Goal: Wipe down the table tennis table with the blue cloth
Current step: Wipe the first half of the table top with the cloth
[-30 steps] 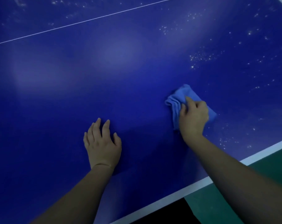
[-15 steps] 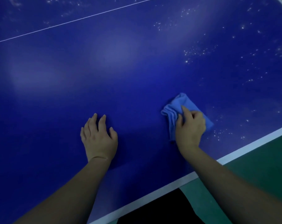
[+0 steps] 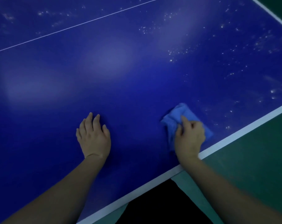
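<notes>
The dark blue table tennis table fills most of the view. A crumpled light blue cloth lies on it close to the white near edge line. My right hand presses down on the cloth and grips it, covering its near half. My left hand rests flat on the bare table surface, fingers slightly apart, holding nothing. White dust specks dot the table's right and far parts.
A thin white centre line runs across the far table. Green floor lies beyond the near edge at the right. A dark shape sits under the table edge at the bottom.
My right hand has dragged the cloth towards me, closer to the white edge line. My left hand has stayed flat in the same spot on the table.
</notes>
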`<state>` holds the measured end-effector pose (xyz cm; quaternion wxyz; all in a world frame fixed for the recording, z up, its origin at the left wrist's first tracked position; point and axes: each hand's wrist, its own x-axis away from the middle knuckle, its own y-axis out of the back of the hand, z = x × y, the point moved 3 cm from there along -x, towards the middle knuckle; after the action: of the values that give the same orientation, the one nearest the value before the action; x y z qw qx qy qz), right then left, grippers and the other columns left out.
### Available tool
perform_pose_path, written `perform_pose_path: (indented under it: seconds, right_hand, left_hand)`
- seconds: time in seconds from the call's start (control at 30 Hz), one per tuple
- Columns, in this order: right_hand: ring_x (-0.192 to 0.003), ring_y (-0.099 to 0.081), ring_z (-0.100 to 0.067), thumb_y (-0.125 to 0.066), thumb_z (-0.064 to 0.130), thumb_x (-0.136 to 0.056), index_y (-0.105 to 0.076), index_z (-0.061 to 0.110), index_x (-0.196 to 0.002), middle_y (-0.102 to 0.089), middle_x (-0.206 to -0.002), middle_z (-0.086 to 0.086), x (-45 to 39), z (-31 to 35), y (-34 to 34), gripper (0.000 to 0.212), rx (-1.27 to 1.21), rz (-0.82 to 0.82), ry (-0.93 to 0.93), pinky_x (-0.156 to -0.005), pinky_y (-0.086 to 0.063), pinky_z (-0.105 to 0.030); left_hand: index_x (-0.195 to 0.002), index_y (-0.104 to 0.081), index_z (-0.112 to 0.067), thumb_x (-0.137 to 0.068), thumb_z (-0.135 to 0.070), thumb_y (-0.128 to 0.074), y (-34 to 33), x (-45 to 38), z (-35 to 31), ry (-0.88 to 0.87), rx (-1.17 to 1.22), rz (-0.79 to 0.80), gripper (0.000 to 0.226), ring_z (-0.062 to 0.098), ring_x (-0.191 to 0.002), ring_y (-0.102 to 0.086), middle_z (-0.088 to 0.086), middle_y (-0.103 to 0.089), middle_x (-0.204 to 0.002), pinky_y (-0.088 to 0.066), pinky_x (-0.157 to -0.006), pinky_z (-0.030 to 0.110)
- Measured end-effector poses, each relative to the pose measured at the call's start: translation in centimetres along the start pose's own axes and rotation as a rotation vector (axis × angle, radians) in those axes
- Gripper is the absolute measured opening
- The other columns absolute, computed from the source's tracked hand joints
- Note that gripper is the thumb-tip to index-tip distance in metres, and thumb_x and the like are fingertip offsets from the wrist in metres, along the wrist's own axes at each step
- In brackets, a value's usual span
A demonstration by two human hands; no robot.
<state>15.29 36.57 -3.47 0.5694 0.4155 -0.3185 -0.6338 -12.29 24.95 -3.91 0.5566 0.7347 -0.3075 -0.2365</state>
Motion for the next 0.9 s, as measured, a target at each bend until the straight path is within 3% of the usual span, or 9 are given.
perform_pose_path:
  seconds: [0.1,0.13,0.27,0.37,0.5,0.6,0.7,0.8,0.9]
  right_hand:
    - [-0.074,-0.054,-0.033,-0.070,0.007,-0.081,-0.069,0.011,-0.113,-0.058,-0.088,-0.013,1.8,2.8,-1.4,0.033,-0.048,0.162,0.377,-0.060,-0.042,-0.038]
    - [-0.076,-0.054,-0.033,-0.069,0.008,-0.082,-0.069,0.011,-0.114,-0.058,-0.090,-0.014,0.6,2.7,-1.3,0.031,-0.042,0.171,0.417,-0.062,-0.042,-0.039]
    - [-0.092,-0.054,-0.041,-0.058,0.011,-0.090,-0.065,0.009,-0.122,-0.058,-0.103,-0.024,-6.9,-4.0,1.1,0.032,0.042,0.045,0.062,-0.075,-0.042,-0.045]
    - [-0.088,-0.053,-0.040,-0.057,0.011,-0.090,-0.064,0.008,-0.121,-0.054,-0.099,-0.024,-6.7,-7.8,3.3,0.032,0.054,-0.080,-0.146,-0.071,-0.043,-0.045]
    - [-0.078,-0.054,-0.034,-0.067,0.006,-0.081,-0.069,0.012,-0.113,-0.058,-0.089,-0.015,-2.0,-4.4,1.7,0.032,-0.003,0.107,0.193,-0.064,-0.044,-0.041]
    - [-0.080,-0.055,-0.034,-0.067,0.010,-0.083,-0.069,0.012,-0.113,-0.058,-0.093,-0.014,-5.9,-3.5,0.9,0.030,-0.019,0.204,0.423,-0.067,-0.045,-0.042]
    - [-0.092,-0.054,-0.037,-0.060,0.014,-0.089,-0.066,0.012,-0.121,-0.057,-0.102,-0.018,-11.3,-7.9,2.3,0.032,0.010,0.104,0.175,-0.077,-0.045,-0.046]
    - [-0.090,-0.053,-0.036,-0.059,0.013,-0.091,-0.064,0.011,-0.122,-0.055,-0.101,-0.019,-9.9,-11.2,4.4,0.032,0.036,-0.058,-0.099,-0.073,-0.046,-0.044]
    - [-0.075,-0.054,-0.035,-0.067,0.005,-0.080,-0.069,0.010,-0.112,-0.058,-0.088,-0.018,-4.1,-8.2,3.5,0.032,-0.027,0.072,0.106,-0.060,-0.045,-0.041]
  left_hand:
    - [-0.141,-0.047,-0.013,-0.097,-0.023,-0.049,-0.2,1.9,-2.8,-0.051,0.074,-0.012,0.045,0.030,-0.139,-0.031,0.007,-0.035,-0.153,-0.022,-0.116,0.054]
    - [-0.141,-0.047,-0.013,-0.097,-0.023,-0.049,-0.5,2.6,-4.0,-0.071,0.090,0.005,0.045,0.030,-0.139,-0.031,0.006,-0.035,-0.154,-0.022,-0.116,0.054]
    - [-0.144,-0.043,-0.017,-0.098,-0.029,-0.046,-2.4,4.8,-8.9,-0.172,0.089,0.129,0.048,0.027,-0.143,-0.026,0.002,-0.031,-0.157,-0.013,-0.120,0.049]
    - [-0.146,-0.040,-0.019,-0.098,-0.032,-0.044,-3.6,5.6,-11.1,-0.152,0.072,0.171,0.050,0.025,-0.146,-0.020,0.002,-0.028,-0.158,-0.010,-0.121,0.051]
    - [-0.145,-0.042,-0.018,-0.096,-0.031,-0.047,-4.1,5.7,-11.4,-0.141,0.004,0.133,0.051,0.028,-0.144,-0.024,0.004,-0.032,-0.156,-0.014,-0.119,0.053]
    - [-0.143,-0.044,-0.019,-0.092,-0.034,-0.043,-4.2,5.6,-11.5,-0.141,-0.011,0.111,0.053,0.029,-0.143,-0.026,0.004,-0.034,-0.155,-0.014,-0.118,0.053]
    - [-0.143,-0.042,-0.021,-0.091,-0.038,-0.037,-4.3,5.6,-11.5,-0.132,-0.021,0.113,0.055,0.027,-0.144,-0.023,0.003,-0.032,-0.155,-0.013,-0.119,0.052]
    - [-0.143,-0.042,-0.021,-0.091,-0.039,-0.034,-4.1,5.7,-11.5,-0.124,-0.026,0.100,0.055,0.027,-0.144,-0.022,0.003,-0.032,-0.155,-0.013,-0.120,0.052]
    - [-0.143,-0.042,-0.020,-0.091,-0.039,-0.034,-4.0,5.7,-11.6,-0.116,-0.028,0.096,0.056,0.027,-0.144,-0.022,0.003,-0.032,-0.155,-0.012,-0.120,0.051]
